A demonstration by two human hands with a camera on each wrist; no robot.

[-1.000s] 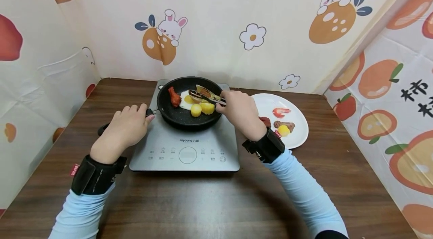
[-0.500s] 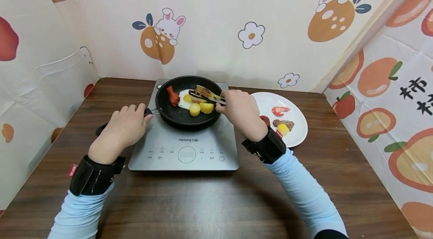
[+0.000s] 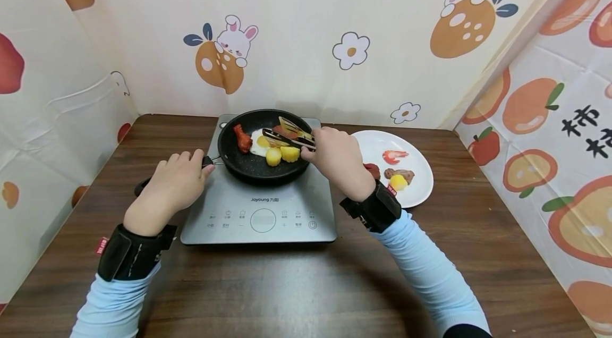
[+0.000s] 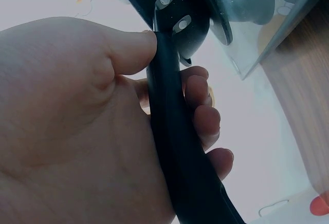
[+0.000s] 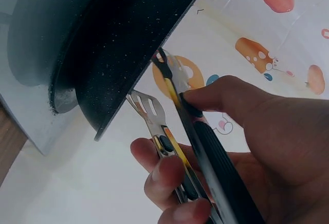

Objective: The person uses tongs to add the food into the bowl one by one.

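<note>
My left hand (image 3: 172,181) grips the black handle (image 4: 172,116) of a frying pan (image 3: 258,170), thumb along its top and fingers curled round below. In the pan lie a chicken drumstick (image 3: 243,138), a fried egg (image 3: 258,145) and two yellow chunks (image 3: 274,157). My right hand (image 3: 337,160) holds metal food tongs (image 3: 291,138) between thumb and fingers, their arms spread apart over the right side of the pan. Partly hidden between the tong tips is an orange-red piece of food. In the right wrist view the tong tips (image 5: 149,106) reach past the pan's rim; the food is hidden there.
The pan sits on a silver induction cooker (image 3: 263,221). To the right stands a white plate (image 3: 421,189) with a shrimp (image 3: 394,157), a brown meat piece (image 3: 400,174), a yellow piece (image 3: 398,183) and a reddish piece (image 3: 372,170). A patterned cloth (image 3: 296,61) hangs behind the brown table (image 3: 268,290).
The tong arms have spread slightly wider, showing more of the orange-red piece between them. The whole head view has shifted a little; the left hand keeps its grip on the handle.
</note>
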